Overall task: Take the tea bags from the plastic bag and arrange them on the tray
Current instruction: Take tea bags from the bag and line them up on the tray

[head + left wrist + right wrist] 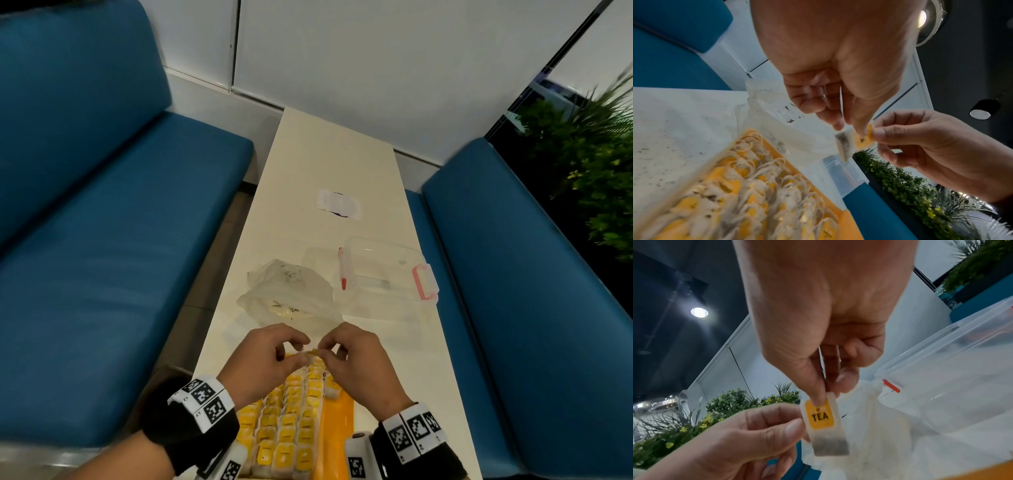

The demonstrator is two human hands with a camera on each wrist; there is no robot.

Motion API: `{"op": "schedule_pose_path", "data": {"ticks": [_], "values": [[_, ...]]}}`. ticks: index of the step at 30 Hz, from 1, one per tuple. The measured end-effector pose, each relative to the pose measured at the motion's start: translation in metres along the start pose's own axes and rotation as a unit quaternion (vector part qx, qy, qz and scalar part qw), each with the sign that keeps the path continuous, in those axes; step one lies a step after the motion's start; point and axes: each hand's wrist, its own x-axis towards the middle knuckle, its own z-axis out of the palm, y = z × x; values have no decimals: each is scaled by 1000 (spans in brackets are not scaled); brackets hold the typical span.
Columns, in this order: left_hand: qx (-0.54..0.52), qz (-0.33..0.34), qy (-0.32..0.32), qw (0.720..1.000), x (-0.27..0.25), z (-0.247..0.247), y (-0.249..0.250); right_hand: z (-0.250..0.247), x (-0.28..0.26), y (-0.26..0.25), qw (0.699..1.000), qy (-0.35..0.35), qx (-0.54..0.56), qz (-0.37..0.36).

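Both hands, left hand (731,439) and right hand (824,331), pinch a tea bag (823,423) labelled "TEA".

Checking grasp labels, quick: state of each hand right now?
Left hand: closed, fingers pinching the tea bag.
Right hand: closed, pinching the same tea bag at its yellow tag.

Tray (337,431) sits at the near end of the table (308,164), rows of tea bags (291,421) filling its left side. Just beyond it lies the plastic bag (287,294), and right of that the box (387,274). Both hands (267,356) (359,359) hover over the tray's far edge, one tea bag (823,423) between them.
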Motion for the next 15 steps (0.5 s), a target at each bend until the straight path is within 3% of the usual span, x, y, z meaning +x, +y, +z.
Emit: {"op": "schedule_pose_path", "data": {"ticks": [5, 12, 15], "values": [[99, -72, 47, 991, -5, -14, -39, -4, -11, 25, 992, -79, -92, 41], [125, -157, 11, 980, -17, -14, -74, 13, -21, 39, 941, -287, -159, 85], [108, -160, 7, 981, -18, -12, -76, 26, -14, 45, 932, -293, -194, 93]]}}
